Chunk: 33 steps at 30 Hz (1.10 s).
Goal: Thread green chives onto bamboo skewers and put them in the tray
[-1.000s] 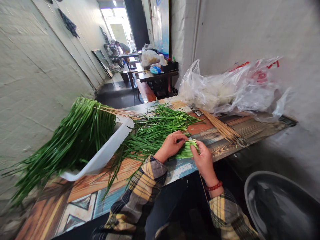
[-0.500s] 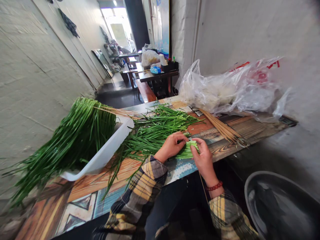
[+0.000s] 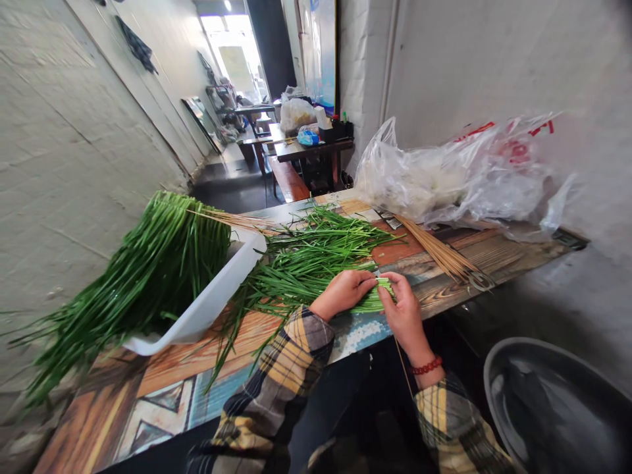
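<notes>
At the table's front edge, my left hand (image 3: 348, 291) is closed on the pale stem ends of a row of garlic chives (image 3: 370, 301), thumb and fingers pinched together. Facing it, my right hand (image 3: 403, 308) grips the same row of stems from the right. A thin bamboo skewer (image 3: 403, 365) slants down from beneath the right palm; its upper end is hidden by the hand. The long green leaves of loose chives (image 3: 316, 253) spread across the table behind and left of my hands.
A white plastic tray (image 3: 217, 293) heaped with chives (image 3: 168, 263) stands left, with skewers (image 3: 241, 220) across it. Bundled bamboo skewers (image 3: 434, 250) lie right of my hands, before clear plastic bags (image 3: 459, 178). A dark basin (image 3: 553, 401) sits lower right. The patterned table (image 3: 162, 408) runs leftward.
My left hand has shifted slightly, its fingers now closer together and lower on the stem ends. My right hand stays nearly in place, its fingers a little more bent over the stems.
</notes>
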Each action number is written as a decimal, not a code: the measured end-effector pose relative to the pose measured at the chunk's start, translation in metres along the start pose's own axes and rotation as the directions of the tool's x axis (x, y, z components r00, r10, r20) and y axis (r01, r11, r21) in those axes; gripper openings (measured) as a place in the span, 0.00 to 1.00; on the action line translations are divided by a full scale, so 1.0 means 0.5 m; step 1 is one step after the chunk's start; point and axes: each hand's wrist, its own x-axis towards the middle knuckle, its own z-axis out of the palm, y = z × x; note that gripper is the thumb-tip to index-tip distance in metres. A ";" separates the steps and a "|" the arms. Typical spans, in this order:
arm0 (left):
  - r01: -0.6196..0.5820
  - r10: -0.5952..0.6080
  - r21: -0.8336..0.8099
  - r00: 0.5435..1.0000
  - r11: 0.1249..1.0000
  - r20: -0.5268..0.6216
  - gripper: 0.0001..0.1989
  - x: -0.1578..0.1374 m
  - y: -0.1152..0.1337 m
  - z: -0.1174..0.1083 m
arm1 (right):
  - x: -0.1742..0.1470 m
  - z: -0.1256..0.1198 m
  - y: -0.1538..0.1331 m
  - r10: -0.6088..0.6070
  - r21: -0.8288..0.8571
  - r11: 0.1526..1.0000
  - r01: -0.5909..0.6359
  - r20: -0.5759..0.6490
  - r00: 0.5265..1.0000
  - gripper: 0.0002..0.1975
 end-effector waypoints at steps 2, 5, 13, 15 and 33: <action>0.016 -0.016 0.013 1.000 1.000 0.003 0.16 0.002 -0.001 0.002 | 0.001 -0.001 -0.003 0.020 -0.006 1.000 -0.020 0.015 1.000 0.16; 0.030 -0.030 -0.005 0.999 1.000 -0.022 0.16 0.005 -0.004 0.003 | 0.002 -0.006 -0.006 0.067 0.011 0.998 -0.068 0.058 0.996 0.20; 0.045 -0.047 -0.042 0.997 0.998 -0.064 0.17 0.006 -0.007 -0.006 | -0.044 -0.066 0.003 0.071 -0.123 0.990 -0.074 -0.027 0.997 0.19; 0.042 -0.045 -0.045 0.997 0.998 -0.070 0.17 0.006 -0.007 -0.007 | -0.061 -0.079 0.003 0.038 -0.236 0.971 -0.031 0.024 0.999 0.16; 0.049 -0.057 -0.142 0.997 0.989 -0.051 0.20 0.000 0.008 -0.006 | -0.099 -0.039 -0.024 0.095 -0.195 0.978 -0.076 0.088 0.992 0.18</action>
